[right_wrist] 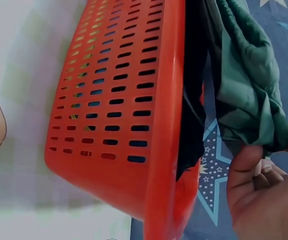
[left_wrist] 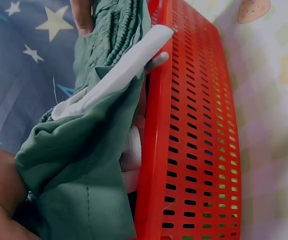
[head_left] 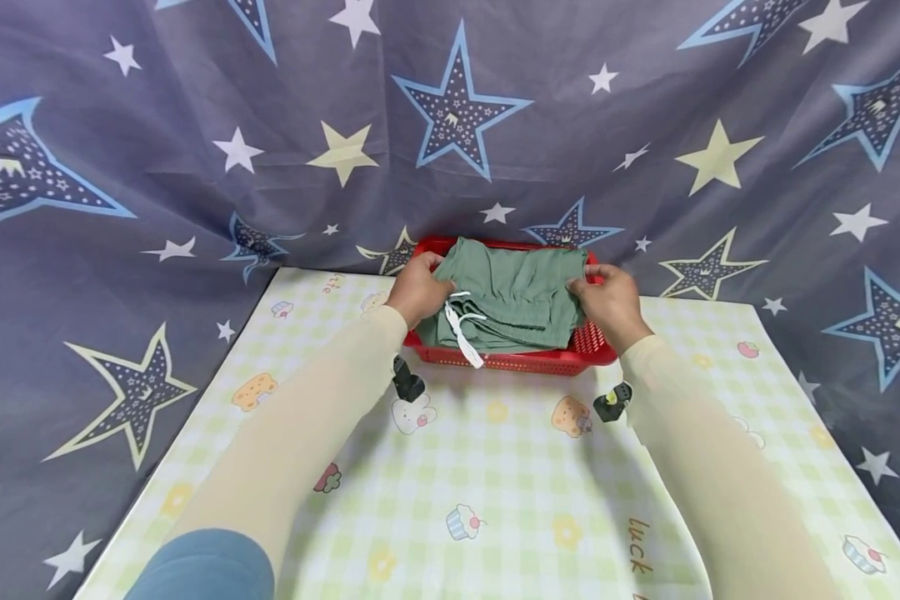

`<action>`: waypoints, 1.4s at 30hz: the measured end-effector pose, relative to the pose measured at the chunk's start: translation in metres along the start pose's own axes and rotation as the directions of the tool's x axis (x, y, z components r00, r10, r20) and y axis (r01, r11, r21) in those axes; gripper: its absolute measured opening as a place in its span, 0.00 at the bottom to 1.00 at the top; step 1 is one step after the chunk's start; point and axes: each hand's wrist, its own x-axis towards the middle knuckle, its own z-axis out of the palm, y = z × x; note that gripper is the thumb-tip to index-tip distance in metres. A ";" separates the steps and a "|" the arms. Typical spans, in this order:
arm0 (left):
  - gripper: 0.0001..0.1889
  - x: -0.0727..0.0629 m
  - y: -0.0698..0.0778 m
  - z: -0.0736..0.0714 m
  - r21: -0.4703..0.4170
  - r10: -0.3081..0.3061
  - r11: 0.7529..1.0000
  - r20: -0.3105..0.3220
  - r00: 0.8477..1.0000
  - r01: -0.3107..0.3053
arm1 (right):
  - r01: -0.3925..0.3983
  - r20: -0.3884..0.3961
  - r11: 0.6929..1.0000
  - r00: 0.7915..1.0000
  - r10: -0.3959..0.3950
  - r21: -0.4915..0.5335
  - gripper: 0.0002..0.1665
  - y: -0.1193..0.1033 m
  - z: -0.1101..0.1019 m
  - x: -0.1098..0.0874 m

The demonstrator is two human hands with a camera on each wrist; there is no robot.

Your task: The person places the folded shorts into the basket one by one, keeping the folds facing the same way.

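Folded green drawstring shorts (head_left: pixel 513 283) lie over the top of a red plastic basket (head_left: pixel 495 360), with the white drawstring (head_left: pixel 461 333) hanging toward the basket's near rim. My left hand (head_left: pixel 420 290) pinches their left edge. At the opposite edge, my right hand (head_left: pixel 609 302) holds the green cloth between thumb and fingers. In the left wrist view, gathered elastic shows at the waistband (left_wrist: pixel 116 35). The right wrist view has the shorts (right_wrist: pixel 248 95) held above the basket's rim, with black cloth (right_wrist: pixel 191 130) inside the basket.
The basket stands at the table's far edge, against a grey star-print curtain (head_left: pixel 285 167). A green-checked cloth (head_left: pixel 495 483) with cartoon prints covers the table. White pieces (left_wrist: pixel 131 150) show under the shorts in the left wrist view. Small black devices (head_left: pixel 407 381) hang beneath both wrists.
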 end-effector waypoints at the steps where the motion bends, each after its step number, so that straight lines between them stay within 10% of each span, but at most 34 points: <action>1: 0.22 0.001 0.000 0.000 -0.001 -0.001 1.000 -0.005 1.000 0.001 | -0.001 -0.010 1.000 1.000 0.001 -0.009 0.28 0.000 0.001 0.001; 18: 0.19 0.015 -0.003 0.000 0.081 0.024 0.997 -0.131 0.991 -0.014 | -0.005 -0.118 1.000 0.993 0.003 -0.019 0.24 0.005 0.022 0.017; 33: 0.27 0.019 -0.031 0.014 0.256 0.029 0.967 -0.106 0.994 -0.001 | -0.022 -0.062 0.988 0.998 0.012 -0.155 0.26 0.028 0.029 0.014; 42: 0.30 0.012 -0.038 0.010 0.296 0.159 0.950 -0.174 0.972 -0.102 | -0.025 -0.103 0.988 0.995 0.009 -0.153 0.27 0.030 0.018 0.010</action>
